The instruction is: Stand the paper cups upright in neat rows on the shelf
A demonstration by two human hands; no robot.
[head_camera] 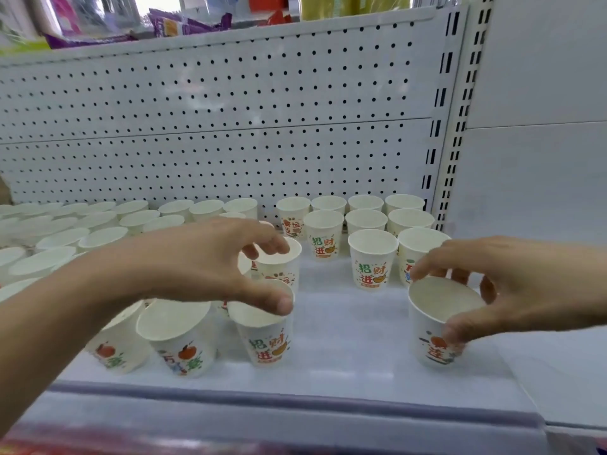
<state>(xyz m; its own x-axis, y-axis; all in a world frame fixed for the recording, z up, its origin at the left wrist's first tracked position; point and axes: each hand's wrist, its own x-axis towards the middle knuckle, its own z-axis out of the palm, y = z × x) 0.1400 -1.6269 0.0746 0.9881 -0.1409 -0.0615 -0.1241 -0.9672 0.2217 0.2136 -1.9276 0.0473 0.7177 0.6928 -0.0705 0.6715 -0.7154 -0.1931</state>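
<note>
White paper cups with colourful print stand upright on the white shelf. My right hand grips one cup at the front right, thumb on its near wall and fingers over its far rim. My left hand is spread over two cups in the middle. Its thumb rests on the rim of the front cup and its fingertips touch the rim of the cup behind. Neat rows of cups fill the back right. Two more cups stand at the front left.
A dense block of upright cups covers the left of the shelf. A white pegboard backs the shelf and a slotted upright bounds it on the right. Packaged goods sit on the shelf above. The shelf's front lip runs below.
</note>
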